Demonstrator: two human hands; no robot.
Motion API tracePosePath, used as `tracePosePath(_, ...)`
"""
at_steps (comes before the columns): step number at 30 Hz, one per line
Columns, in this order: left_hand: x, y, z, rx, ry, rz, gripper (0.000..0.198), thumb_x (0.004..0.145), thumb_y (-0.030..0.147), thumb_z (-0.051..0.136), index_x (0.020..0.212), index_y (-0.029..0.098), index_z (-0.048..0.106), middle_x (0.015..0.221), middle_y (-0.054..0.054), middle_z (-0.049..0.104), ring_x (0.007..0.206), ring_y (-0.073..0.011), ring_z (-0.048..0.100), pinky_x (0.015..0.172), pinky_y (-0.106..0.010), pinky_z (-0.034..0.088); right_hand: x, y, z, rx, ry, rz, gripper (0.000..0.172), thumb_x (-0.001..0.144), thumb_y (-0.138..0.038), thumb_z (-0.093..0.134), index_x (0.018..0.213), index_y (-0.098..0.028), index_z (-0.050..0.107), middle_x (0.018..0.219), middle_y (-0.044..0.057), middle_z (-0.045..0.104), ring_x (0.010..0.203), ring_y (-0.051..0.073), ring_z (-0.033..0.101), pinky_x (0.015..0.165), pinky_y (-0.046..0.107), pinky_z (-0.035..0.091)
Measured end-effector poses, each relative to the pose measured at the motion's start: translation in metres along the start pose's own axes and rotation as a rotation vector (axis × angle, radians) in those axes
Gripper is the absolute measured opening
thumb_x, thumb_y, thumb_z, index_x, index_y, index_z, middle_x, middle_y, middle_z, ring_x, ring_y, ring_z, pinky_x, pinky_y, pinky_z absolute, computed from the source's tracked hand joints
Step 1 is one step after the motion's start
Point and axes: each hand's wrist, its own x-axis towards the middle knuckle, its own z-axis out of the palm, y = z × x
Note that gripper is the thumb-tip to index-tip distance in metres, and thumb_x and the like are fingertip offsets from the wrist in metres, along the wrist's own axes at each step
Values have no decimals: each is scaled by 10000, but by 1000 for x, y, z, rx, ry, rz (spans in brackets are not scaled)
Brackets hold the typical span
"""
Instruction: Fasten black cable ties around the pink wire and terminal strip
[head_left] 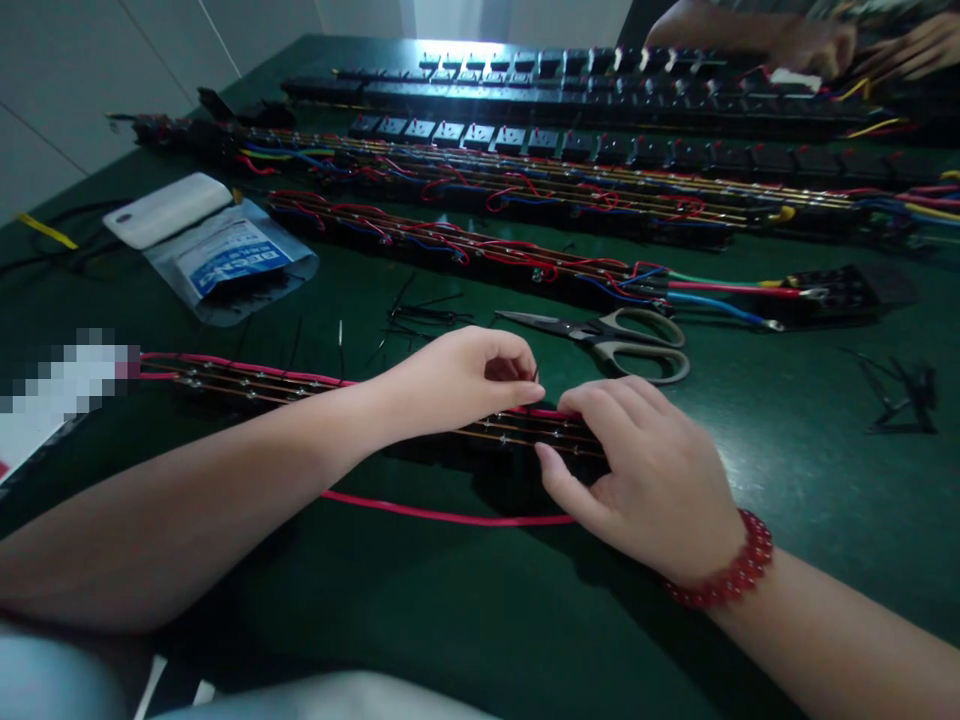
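A long black strip with copper rails (251,394) lies across the table in front of me, with a red wire (217,361) running along its far edge. Several thin black cable ties (341,345) stand up from that edge. My left hand (465,375) reaches over the strip, thumb and forefinger pinched on a dark cable tie end beside the red wire. Gripping the strip from its right is my right hand (652,470), thumb on the near side and fingers on the far side; it hides the strip's right end. Another length of red wire (450,517) curves along the near side.
Scissors (607,338) lie just beyond my hands. Loose cable ties (900,392) are scattered at the right. A plastic bag (232,255) and a white case (169,210) sit at the left. Wired strips (465,245) line the back, where another person's hands (817,45) appear.
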Motion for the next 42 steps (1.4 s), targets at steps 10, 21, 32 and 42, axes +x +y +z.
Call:
tracePosePath(10,1,3,-3,-105,-73,-52,141,840,247,695,938,145,689,806,8,696,716,-92,627,640,-204,506,0,1,4,-48,16,-1,337,961,-478,558,893,-153,614,827,91,656,781,214,567,671,328,445)
tracePosePath(21,2,4,-2,-127,-49,-54,78,844,211,672,864,139,692,794,7,702,721,-101,640,678,-226,514,0,0,3,-128,-42,101,470,961,-591,467,873,-152,609,760,92,633,699,208,546,605,317,357)
tracePosePath(32,3,-2,0,-125,-35,-9,67,860,212,656,869,148,669,785,18,680,721,-94,620,679,-222,497,2,2,2,-196,-14,4,415,955,-546,522,750,-185,519,698,56,546,670,175,477,597,299,360)
tracePosePath(42,3,-1,2,67,41,47,66,919,202,588,883,186,641,877,24,700,808,-117,629,723,-250,472,5,4,1,-225,0,-116,364,973,-461,505,742,-184,550,683,62,598,590,170,513,504,285,329)
